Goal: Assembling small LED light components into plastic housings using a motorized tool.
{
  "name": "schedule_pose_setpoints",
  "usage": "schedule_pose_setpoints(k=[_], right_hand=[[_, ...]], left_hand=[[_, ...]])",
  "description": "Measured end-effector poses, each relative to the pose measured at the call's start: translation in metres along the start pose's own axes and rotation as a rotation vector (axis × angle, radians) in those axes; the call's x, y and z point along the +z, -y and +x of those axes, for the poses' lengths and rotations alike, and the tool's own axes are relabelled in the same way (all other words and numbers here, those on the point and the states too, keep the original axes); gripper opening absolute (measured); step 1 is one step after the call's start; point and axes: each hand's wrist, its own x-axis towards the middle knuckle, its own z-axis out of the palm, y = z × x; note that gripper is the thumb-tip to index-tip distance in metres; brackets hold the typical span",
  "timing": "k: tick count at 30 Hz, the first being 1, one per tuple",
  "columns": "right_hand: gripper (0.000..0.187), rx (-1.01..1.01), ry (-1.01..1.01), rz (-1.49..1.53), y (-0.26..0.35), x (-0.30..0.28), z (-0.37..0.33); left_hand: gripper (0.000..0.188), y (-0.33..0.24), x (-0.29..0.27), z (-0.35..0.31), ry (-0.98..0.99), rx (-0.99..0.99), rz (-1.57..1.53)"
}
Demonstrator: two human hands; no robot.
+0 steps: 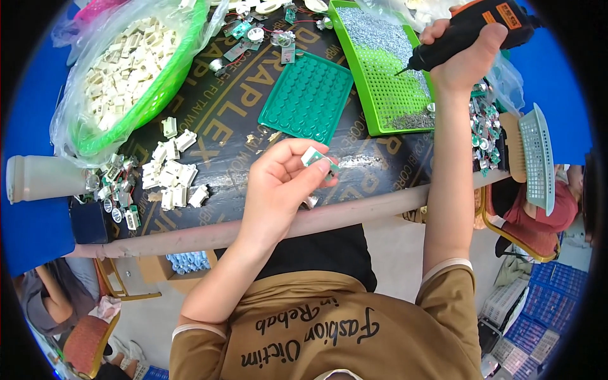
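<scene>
My left hand (275, 183) is closed above the table's near edge, pinching a small white plastic housing with a green circuit board (310, 157) between thumb and fingers. My right hand (472, 63) grips a black electric screwdriver (468, 35) at the upper right. Its thin bit points left and down over a bright green perforated tray (405, 131). Silver screws (373, 31) fill the tray's far part, and darker ones lie along its near end. Whether a screw sits on the bit is too small to tell. A dark green dimpled tray (307, 95) lies beyond my left hand.
Loose white housings (171, 174) lie left on the table, near a green basket (180, 69) heaped with more in a plastic bag. Wired circuit boards (253, 38) are scattered at the back; others (484, 133) pile up right, beside a brush (513, 145). People sit at both sides.
</scene>
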Motion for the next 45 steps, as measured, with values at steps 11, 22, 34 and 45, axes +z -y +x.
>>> schedule_pose_setpoints(k=[11, 22, 34, 45], right_hand=[[0.054, 0.156, 0.224, 0.473, -0.008, -0.012, 0.002], [0.077, 0.026, 0.262, -0.154, -0.02, -0.044, 0.017], [0.068, -0.133, 0.746, -0.028, 0.092, -0.009, -0.097], [0.079, 0.021, 0.938, 0.175, 0.084, 0.004, -0.103]], left_hand=[[0.019, 0.0, 0.002, 0.002, 0.011, -0.015, -0.089], [0.022, 0.0, -0.002, -0.002, -0.055, 0.033, -0.08], [0.019, 0.003, -0.001, 0.002, -0.027, 0.074, -0.055], [0.021, 0.001, 0.001, -0.002, -0.024, 0.04, -0.005]])
